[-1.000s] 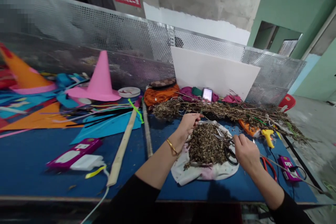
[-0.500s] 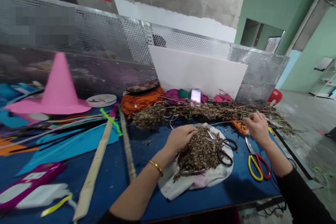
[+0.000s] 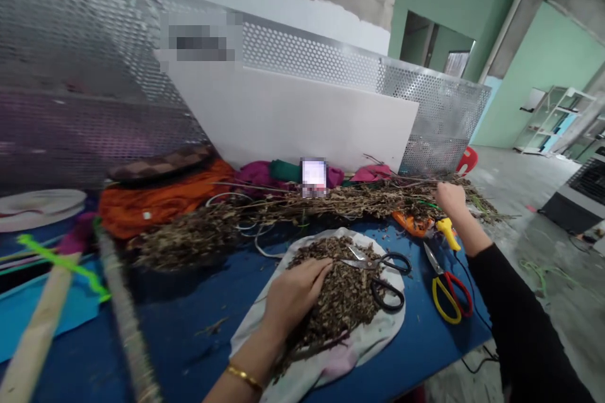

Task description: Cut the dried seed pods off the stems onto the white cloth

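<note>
My left hand (image 3: pixel 295 296) rests at the left side of a heap of crushed dried leaves (image 3: pixel 350 302), its fingers pressed together; what they hold is hidden. The heap lies on a white cloth (image 3: pixel 390 321). Black-handled scissors (image 3: pixel 378 262) lie on top of it, blades apart. My right hand (image 3: pixel 450 200) is closed at the right end of a bundle of dried plant stalks (image 3: pixel 331 201). A thin stalk runs into its fingers, which are partly hidden. Below that hand lie scissors with red and yellow handles (image 3: pixel 447 286) and a yellow glue gun (image 3: pixel 448 234).
A wooden stick (image 3: pixel 40 334) and a rough branch (image 3: pixel 125 315) lie at left on the blue table (image 3: pixel 189 327). Behind are orange cloth (image 3: pixel 161 201), a lit phone screen (image 3: pixel 314 175), a white board (image 3: pixel 302 119) and a perforated metal panel (image 3: pixel 439 119). An orange item (image 3: pixel 413 225) lies near the glue gun.
The view has turned right; the pink hat has left the picture. My right hand has moved farther back to the stalks, uncovering the glue gun. My left hand has drawn nearer along the heap.
</note>
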Available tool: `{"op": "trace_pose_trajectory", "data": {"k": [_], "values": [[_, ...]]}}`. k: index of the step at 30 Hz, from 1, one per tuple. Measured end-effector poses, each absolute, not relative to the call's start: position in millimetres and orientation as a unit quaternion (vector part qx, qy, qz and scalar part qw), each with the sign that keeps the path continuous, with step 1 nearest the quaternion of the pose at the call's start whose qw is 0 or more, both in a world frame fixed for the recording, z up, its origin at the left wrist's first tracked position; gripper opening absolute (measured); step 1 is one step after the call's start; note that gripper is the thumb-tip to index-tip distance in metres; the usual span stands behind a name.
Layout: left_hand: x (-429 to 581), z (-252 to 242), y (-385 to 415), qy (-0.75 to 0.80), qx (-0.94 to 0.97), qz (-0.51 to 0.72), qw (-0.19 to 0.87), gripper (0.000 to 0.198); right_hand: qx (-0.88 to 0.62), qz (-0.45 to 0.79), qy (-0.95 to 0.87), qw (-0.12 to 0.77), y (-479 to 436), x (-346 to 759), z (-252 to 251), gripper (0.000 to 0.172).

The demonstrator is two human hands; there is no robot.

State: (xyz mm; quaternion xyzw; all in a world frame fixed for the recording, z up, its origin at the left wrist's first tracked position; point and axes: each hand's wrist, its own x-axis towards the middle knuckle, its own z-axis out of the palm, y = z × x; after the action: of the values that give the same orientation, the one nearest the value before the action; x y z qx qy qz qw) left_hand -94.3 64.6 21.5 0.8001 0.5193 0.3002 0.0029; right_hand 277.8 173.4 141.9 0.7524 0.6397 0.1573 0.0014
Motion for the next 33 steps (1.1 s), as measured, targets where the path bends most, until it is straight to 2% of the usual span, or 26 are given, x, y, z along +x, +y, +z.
{"op": "trace_pose_trajectory", "data": {"k": [2,4,10,12,17,26,33], "values": [[-91,22,62,0.502,0.81,0.303,0.002,0.035,0.791,0.117,0.6,0.026,145,295,121,0.03],[-86,22,60,0.491,0.817,0.303,0.002,0.034,0.818,0.084,0.568,0.038,118,309,98,0.041],[-81,21,58,0.485,0.826,0.286,0.014,0.034,0.862,0.059,0.503,-0.001,101,317,46,0.075],[-83,20,59,0.488,0.825,0.284,0.009,0.034,0.871,0.058,0.488,-0.016,109,316,38,0.081],[-87,21,61,0.495,0.826,0.27,-0.006,0.037,0.878,0.068,0.472,-0.037,113,315,33,0.083],[-84,19,60,0.474,0.834,0.283,-0.021,0.037,0.869,0.049,0.491,-0.032,68,319,32,0.098],[-84,20,60,0.474,0.836,0.274,-0.02,0.037,0.852,0.069,0.516,-0.052,41,315,44,0.096]]}}
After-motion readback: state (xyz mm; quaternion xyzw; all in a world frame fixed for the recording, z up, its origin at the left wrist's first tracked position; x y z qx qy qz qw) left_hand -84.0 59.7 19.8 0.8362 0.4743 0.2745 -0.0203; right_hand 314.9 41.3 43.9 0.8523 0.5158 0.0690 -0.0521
